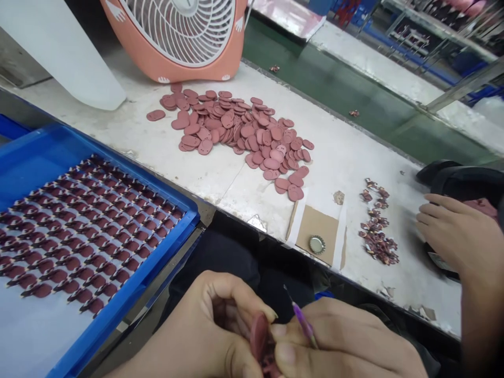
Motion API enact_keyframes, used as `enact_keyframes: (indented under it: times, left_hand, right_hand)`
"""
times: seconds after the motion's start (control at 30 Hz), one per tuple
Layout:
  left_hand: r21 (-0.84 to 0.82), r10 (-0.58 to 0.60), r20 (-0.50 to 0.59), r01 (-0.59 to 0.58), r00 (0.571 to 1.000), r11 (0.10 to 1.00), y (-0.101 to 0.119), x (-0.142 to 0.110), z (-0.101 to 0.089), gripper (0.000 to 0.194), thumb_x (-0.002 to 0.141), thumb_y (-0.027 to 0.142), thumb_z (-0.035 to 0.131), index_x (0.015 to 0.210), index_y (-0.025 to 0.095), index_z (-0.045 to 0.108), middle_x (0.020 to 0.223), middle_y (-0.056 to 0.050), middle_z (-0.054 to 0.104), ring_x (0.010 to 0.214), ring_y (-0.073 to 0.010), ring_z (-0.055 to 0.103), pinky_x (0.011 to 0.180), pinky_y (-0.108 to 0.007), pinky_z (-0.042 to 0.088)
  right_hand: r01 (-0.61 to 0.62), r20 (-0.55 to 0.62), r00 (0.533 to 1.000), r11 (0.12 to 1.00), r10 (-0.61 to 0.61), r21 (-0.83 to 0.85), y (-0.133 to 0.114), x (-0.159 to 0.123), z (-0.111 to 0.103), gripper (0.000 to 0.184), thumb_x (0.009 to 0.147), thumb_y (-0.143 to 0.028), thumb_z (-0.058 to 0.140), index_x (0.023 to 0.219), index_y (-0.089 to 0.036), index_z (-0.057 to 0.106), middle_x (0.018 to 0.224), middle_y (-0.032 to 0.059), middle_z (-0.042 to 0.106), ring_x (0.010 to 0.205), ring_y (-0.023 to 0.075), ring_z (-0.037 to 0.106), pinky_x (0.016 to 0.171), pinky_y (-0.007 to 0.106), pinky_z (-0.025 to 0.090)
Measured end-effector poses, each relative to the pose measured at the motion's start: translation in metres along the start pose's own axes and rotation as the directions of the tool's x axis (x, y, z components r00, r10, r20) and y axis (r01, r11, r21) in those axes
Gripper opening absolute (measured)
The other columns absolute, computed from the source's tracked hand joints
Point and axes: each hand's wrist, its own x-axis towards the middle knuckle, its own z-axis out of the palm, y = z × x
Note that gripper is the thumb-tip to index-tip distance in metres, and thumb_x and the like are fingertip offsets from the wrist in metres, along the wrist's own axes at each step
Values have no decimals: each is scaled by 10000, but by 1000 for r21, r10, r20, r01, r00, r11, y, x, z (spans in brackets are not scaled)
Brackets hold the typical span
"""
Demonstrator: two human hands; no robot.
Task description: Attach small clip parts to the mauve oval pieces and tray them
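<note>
My left hand (220, 325) is closed, pinching a reddish-brown oval piece (259, 335) on edge between thumb and fingers. My right hand (342, 341) is closed too, with a thin pointed tool (302, 319) with a purple grip tucked between its fingers, the tip pointing up and away. The thumb and fingertip of that hand press against a small dark red part (271, 362) right beside the oval piece; its shape is partly hidden by the fingers. Both hands meet low in front of me, below the table edge.
Loose oval pieces (236, 126) are heaped on the white table (338, 152), below an orange fan (185, 37). At left stands a blue tray (185, 223) with rows of assembled pieces. A bottle cap (317, 244) lies on cardboard (315, 223). Small parts (376, 231) sit near another person's hand (452, 231).
</note>
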Motion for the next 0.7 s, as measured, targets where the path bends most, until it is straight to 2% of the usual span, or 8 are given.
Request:
enact_keyframes:
  times: [0.07,0.13,0.2,0.27,0.37,0.43,0.57,0.7]
  left_hand:
    - [40,35,16,-35,999,999,1,3,-3,389,322,180,985,637,183,757,585,-17,765,540,-149,697,525,-193,518]
    - [74,89,31,-91,996,993,1,6,-5,388,343,243,985,658,180,768,602,-19,767,564,-144,693,556,-197,520]
    - [86,148,33,-150,988,985,2,9,-4,390,359,269,982,689,196,788,594,-4,759,560,-116,671,556,-173,500]
    - [97,190,23,-191,982,977,2,12,-1,367,396,289,978,707,211,799,578,13,743,536,-78,628,554,-152,474]
    - [115,213,23,-214,977,970,0,13,4,337,428,313,971,696,204,798,566,26,716,507,-49,562,531,-142,440]
    - [122,210,27,-212,977,970,-1,14,5,334,442,327,967,694,194,793,565,31,702,510,-44,544,521,-136,426]
    - [128,177,25,-179,984,975,-4,14,3,325,458,331,962,668,169,774,560,29,681,523,-50,543,516,-128,436]
    - [101,175,26,-177,984,979,-7,16,-1,321,501,336,948,695,155,767,596,15,683,537,-57,559,517,-129,451]
  right_hand:
    - [30,58,998,997,-26,-64,-9,7,3,310,895,-417,696,609,-312,638,539,-12,492,646,170,607,571,315,608]
    - [40,69,997,998,-36,-55,-35,8,17,298,948,-438,620,692,-290,652,595,-5,532,699,172,612,623,318,600]
    - [26,73,997,999,-24,-28,-72,3,47,233,982,-436,568,977,-221,658,914,41,654,813,160,624,704,326,591]
    - [11,84,996,1000,-12,13,-112,-3,87,241,991,-426,544,1120,-239,627,1149,59,619,894,157,610,778,339,592]
    - [-4,91,996,994,-5,106,-164,-7,143,243,985,-380,582,1140,-198,622,1109,73,642,914,175,648,781,330,587]
    - [-21,69,998,980,8,196,-186,-5,165,169,970,-328,611,1096,-224,656,1007,62,687,857,164,668,725,268,590]
    - [-116,44,993,896,108,429,-202,3,172,132,916,-134,659,1024,-203,693,870,25,710,759,121,678,694,197,570]
    - [-134,56,991,877,121,461,-200,6,167,145,891,-98,676,999,-192,700,849,10,710,741,106,676,703,181,560]
